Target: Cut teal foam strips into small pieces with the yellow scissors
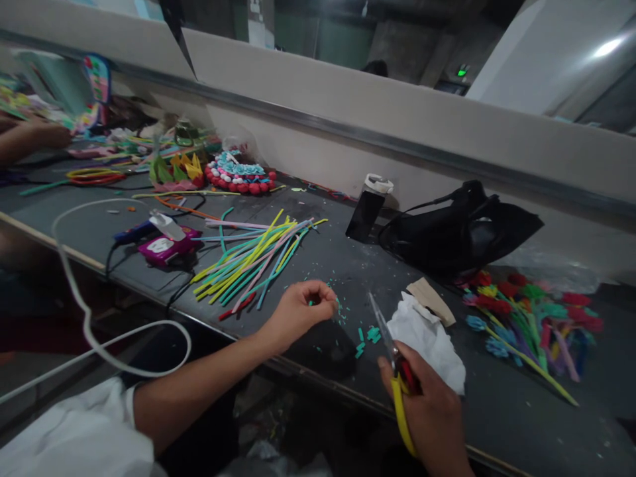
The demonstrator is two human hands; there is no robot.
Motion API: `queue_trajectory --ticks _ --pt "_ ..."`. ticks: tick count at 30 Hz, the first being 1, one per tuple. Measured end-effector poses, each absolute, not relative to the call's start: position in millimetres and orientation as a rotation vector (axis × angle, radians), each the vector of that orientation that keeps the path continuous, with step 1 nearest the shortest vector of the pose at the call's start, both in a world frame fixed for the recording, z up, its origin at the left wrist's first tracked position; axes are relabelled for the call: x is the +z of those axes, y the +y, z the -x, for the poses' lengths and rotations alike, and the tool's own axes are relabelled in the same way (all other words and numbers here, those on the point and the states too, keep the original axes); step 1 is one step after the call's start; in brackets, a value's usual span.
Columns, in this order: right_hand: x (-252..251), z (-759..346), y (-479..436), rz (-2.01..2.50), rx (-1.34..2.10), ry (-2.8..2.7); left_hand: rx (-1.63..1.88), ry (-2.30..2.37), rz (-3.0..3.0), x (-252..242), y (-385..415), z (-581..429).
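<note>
My right hand (430, 404) grips a pair of scissors (400, 381) with red and yellow handles, the blades pointing up and away over the table. Thumb and fingers of my left hand (305, 308) are pinched together above the table's front edge. A speck of green shows by these fingers, but whether it is held or lies beneath cannot be made out. Between the hands lie short green cut pieces (368, 339) and finer scattered scraps. A bundle of yellow, green, pink and blue pipe cleaners (253, 255) lies just beyond my left hand.
Crumpled white tissue (430, 341) lies beside the scissors, with colourful craft flowers (541, 318) farther right. Behind stand a dark bottle (368, 209) and a black bag (457, 232). A purple power socket (169, 246) and white cable (84, 305) are left. Another person's hand (47, 134) is far left.
</note>
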State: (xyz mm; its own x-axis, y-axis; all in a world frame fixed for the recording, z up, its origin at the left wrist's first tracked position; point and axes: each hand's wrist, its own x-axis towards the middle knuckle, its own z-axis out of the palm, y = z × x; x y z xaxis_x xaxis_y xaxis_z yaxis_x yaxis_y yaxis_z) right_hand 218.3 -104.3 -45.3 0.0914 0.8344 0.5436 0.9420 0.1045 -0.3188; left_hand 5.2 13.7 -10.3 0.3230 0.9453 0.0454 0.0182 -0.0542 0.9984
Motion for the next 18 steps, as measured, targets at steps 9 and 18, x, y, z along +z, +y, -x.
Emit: queue_trajectory --ticks 9,18 --pt "-30.4 -223.8 -104.1 1.847 0.155 -1.431 0.838 1.287 -2.535 -33.0 44.5 3.0" --pt "-21.7 -219.7 -104.8 1.715 0.184 -1.524 0.582 0.635 -2.98 -32.7 15.8 -40.2"
